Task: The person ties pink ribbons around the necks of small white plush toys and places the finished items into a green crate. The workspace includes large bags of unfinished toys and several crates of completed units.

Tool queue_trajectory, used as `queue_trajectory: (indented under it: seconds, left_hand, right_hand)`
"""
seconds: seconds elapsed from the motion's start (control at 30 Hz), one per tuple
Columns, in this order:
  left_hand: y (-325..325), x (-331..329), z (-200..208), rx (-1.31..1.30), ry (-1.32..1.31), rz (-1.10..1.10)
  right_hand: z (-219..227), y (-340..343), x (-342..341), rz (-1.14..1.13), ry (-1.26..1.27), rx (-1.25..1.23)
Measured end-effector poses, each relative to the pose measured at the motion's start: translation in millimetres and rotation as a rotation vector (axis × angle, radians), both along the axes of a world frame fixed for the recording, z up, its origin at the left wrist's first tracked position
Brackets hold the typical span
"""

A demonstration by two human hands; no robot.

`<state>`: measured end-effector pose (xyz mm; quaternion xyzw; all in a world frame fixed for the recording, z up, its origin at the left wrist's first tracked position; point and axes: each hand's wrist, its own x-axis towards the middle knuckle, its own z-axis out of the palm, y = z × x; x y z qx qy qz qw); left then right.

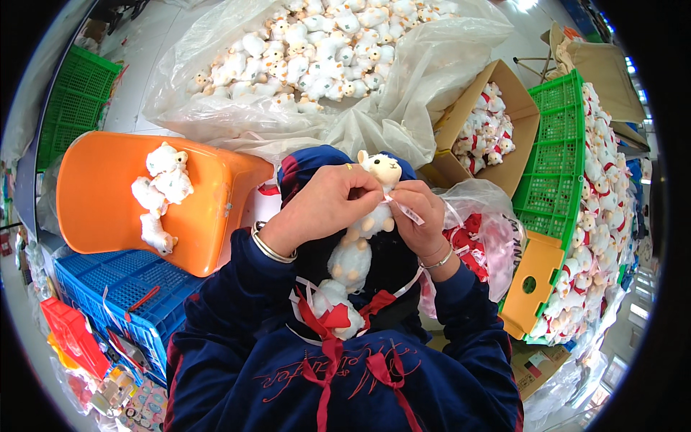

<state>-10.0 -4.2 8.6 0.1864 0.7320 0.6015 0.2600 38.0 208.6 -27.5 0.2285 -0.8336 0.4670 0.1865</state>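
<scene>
Because the fingers of both hands crowd together at the toy's neck, the exact spot where the white ribbon (407, 211) meets the plush cannot be made out, and the toy's body is half hidden behind the left hand (327, 204). That hand comes in from the lower left with its wrist bent and a silver bangle (270, 248) on it; its fingers are curled and pressed together, thumb and forefinger pinching the small white plush lamb (379, 180) just below its head. The right hand (421, 216) faces it, fingers curled inward, pinching the ribbon against the toy. The lamb is held upright above the person's lap, with 2 more white plush toys (344, 281) and red ribbons (331, 320) lying on the dark blue jacket beneath. On the orange plastic chair (108, 187) to the left rest 3 similar toys (160, 193). A big clear bag of plush toys (317, 54) lies ahead, partly cut off at the top edge.
</scene>
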Motion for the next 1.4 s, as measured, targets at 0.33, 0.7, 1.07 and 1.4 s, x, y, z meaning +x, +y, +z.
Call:
queue_trajectory:
  seconds: [0.33, 0.7, 1.07, 1.4]
  left_hand:
    - [3.4, 6.0, -1.4, 0.023, -0.006, 0.060]
    - [1.4, -1.9, 1.1, 0.027, 0.059, 0.001]
    - [2.7, -3.2, 5.3, 0.029, -0.113, 0.003]
    - [6.1, 3.9, 1.7, 0.043, -0.093, 0.067]
  right_hand:
    - [5.8, 6.8, -7.2, 0.043, -0.031, 0.027]
    - [4.3, 3.3, -1.6, -0.003, -0.032, 0.025]
    - [7.7, 6.7, -10.7, 0.120, 0.089, 0.091]
    - [10.7, 6.5, -16.9, 0.181, 0.138, 0.093]
